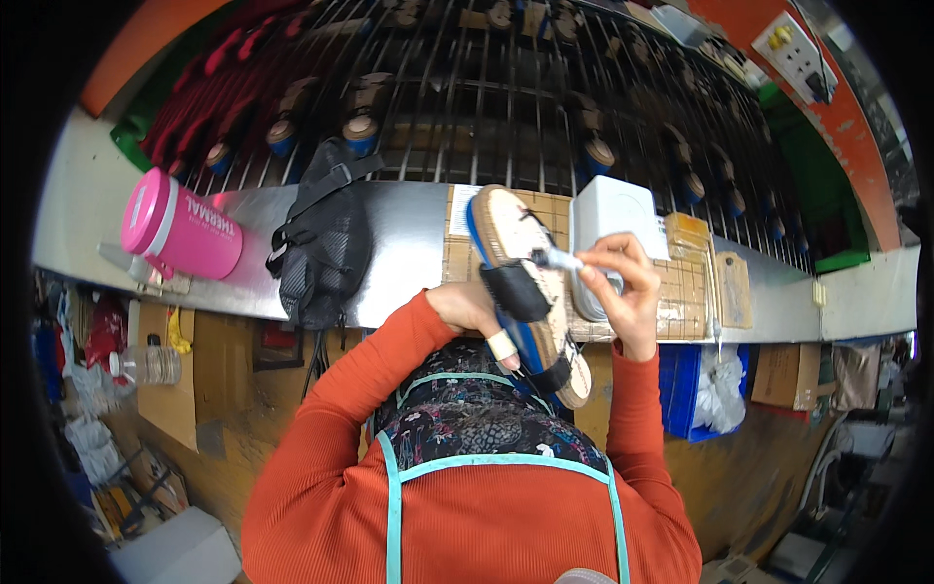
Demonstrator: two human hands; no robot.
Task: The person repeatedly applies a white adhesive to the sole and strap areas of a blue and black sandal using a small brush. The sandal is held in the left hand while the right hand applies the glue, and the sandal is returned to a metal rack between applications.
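A sandal (504,226) with a tan footbed, black straps and a blue band along its sole stands tilted over the bench's front edge. My left hand (471,310) grips it from the left side, a pale wrap around one finger. With fingers and thumb, my right hand (625,284) pinches a small whitish tube-like tool (558,259). The tool's dark tip is at the inner edge of the sandal, near the upper strap; whether it touches I cannot tell. Just behind my right hand is a white plastic container (615,206), partly hidden by the fingers.
The metal bench (413,248) holds a pink insulated jug (190,232), a black mesh bag (331,238) and a yellowish block (688,234). Beyond it, several sandals (361,128) sit on a conveyor of metal rods (467,107). A blue bin (678,389) with plastic bags stands below right.
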